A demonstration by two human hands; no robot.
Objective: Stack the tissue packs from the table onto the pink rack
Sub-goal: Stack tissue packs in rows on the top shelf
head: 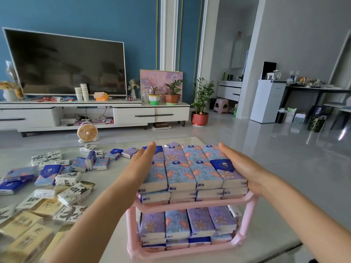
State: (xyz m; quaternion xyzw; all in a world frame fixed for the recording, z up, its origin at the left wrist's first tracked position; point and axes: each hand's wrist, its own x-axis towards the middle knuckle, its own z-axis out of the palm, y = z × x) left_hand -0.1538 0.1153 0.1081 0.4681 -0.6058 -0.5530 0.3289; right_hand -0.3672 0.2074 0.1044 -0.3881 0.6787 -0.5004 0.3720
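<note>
Loose tissue packs (66, 179) are lying scattered over the left half of the pale table (106, 177). Blue and floral ones are lying farther back, white ones with black brush drawings are sitting in the middle, and beige ones are lying nearest the camera. To their right, near the table's front edge, the pink rack (199, 205) is standing with both shelves loaded. The upper stack (180, 173) is sitting in four tight columns of lilac and light-blue wrappers with coral flowers, several layers deep. The lower stack (199, 223) is showing the same wrappers in four columns.

The left hand (141, 162) is reaching in from the near left. It is held flat, fingers straight and together and pointing away, with the palm pressing the left side of the upper stack. The right hand (241, 168) is mirroring it on the right side of that stack, also flat with straight fingers, the palm lying against the outermost column. Neither hand is curling round a pack.

A dark-blue label on the rightmost top pack is carrying a white shell-like logo and a word that seems to read "Vinda". The same round logo is showing on neighbouring packs. The black characters on the white loose packs are too blurred to read.
</note>
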